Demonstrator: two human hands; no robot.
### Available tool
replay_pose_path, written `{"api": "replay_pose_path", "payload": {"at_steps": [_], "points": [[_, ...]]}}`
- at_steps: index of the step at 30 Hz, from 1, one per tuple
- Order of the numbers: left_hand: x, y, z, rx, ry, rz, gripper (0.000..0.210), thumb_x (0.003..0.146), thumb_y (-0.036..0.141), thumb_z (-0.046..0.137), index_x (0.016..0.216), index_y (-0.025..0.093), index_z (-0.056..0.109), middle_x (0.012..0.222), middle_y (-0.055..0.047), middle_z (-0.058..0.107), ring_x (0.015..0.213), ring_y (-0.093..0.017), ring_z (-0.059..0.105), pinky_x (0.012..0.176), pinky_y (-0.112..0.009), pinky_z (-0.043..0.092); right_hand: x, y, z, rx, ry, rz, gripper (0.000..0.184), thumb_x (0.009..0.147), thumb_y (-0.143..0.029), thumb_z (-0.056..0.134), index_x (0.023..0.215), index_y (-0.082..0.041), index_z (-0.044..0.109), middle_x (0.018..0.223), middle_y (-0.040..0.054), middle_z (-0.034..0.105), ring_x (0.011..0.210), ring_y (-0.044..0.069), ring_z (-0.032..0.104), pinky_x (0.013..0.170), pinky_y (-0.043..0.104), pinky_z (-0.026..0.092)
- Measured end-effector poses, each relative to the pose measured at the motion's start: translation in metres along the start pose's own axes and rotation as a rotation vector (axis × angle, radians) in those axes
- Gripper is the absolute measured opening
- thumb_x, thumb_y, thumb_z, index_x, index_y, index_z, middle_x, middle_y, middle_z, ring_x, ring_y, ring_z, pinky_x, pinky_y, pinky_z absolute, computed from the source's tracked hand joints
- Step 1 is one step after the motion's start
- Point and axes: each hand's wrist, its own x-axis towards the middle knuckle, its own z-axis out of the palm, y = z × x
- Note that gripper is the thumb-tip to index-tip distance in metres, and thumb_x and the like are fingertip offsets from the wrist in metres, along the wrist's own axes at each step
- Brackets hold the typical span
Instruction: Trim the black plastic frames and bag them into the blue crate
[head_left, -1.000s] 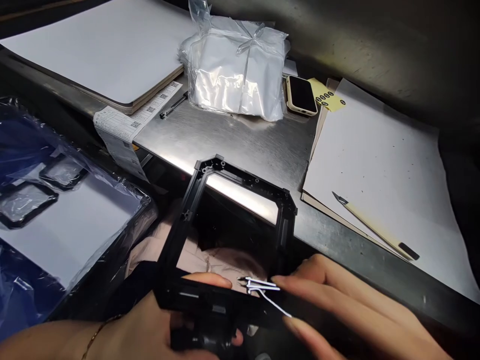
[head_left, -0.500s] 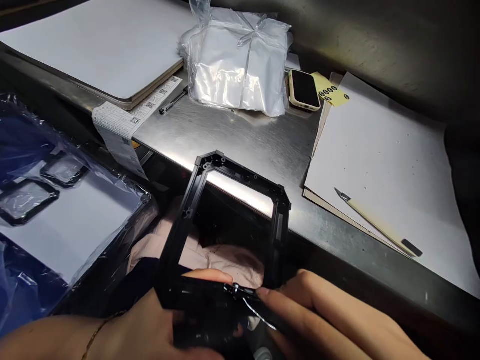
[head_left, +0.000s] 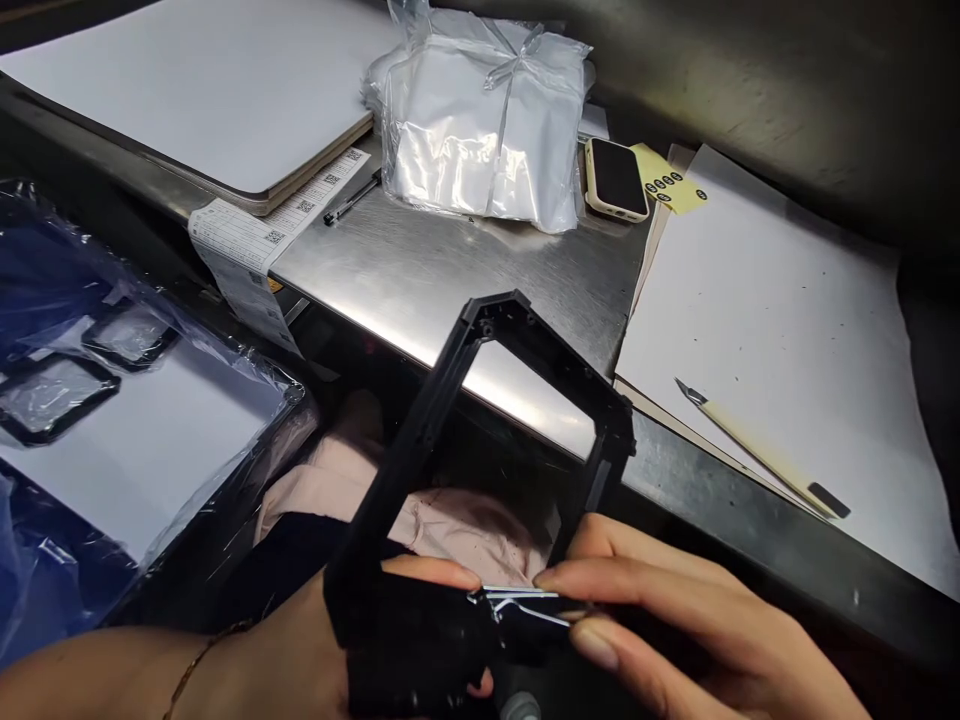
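Note:
A black plastic frame [head_left: 412,455] with cut corners and a large opening stands tilted at the front centre. My left hand [head_left: 281,640], a thin bracelet at its wrist, is closed around the frame's lower left part, its thumb or finger lying along the bottom bar. At that bar, my right hand [head_left: 697,610] pinches a thin shiny metal wire piece [head_left: 521,592] between fingertips and thumb. The wire shows two slim legs spread apart, its left end against the bar. The exact seat of the wire is too small and dark to make out.
On the metal bench [head_left: 442,265] are a bagged white bundle [head_left: 457,130], a phone [head_left: 616,180], a pen [head_left: 352,200] and yellow stickers [head_left: 679,190]. A craft knife [head_left: 757,445] lies on white board [head_left: 787,320] at right. A plastic-lined bin [head_left: 289,395] at left holds black frames [head_left: 56,395].
The frame has turned and its top has shifted right. My right thumb has come into view below the wire, and the two wire legs now show more clearly between the fingers.

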Motion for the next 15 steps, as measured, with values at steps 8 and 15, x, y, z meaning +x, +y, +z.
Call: {"api": "replay_pose_path", "payload": {"at_steps": [8,15], "points": [[0.000,-0.007,-0.004,-0.015,-0.122,-0.158,0.047,0.072,0.017,0.057,0.116,0.027,0.045,0.093,-0.001,0.068,0.089,-0.019,0.063,0.079,-0.029,0.048,0.003,-0.005,0.002,0.097,-0.022,0.401,0.015,0.077,-0.039,0.055,0.087,-0.033,0.064,0.084,-0.0016,0.058,0.081,0.014,0.056,0.073,0.026,0.045],[-0.001,-0.016,-0.007,-0.005,-0.199,-0.119,0.045,0.074,0.021,0.059,0.113,0.024,0.037,0.094,-0.003,0.069,0.089,-0.018,0.063,0.079,-0.029,0.048,0.013,-0.004,-0.001,0.418,-0.120,0.461,0.015,0.078,-0.034,0.055,0.082,-0.025,0.065,0.072,-0.0023,0.048,0.056,0.006,0.047,0.047,0.017,0.041]]}}
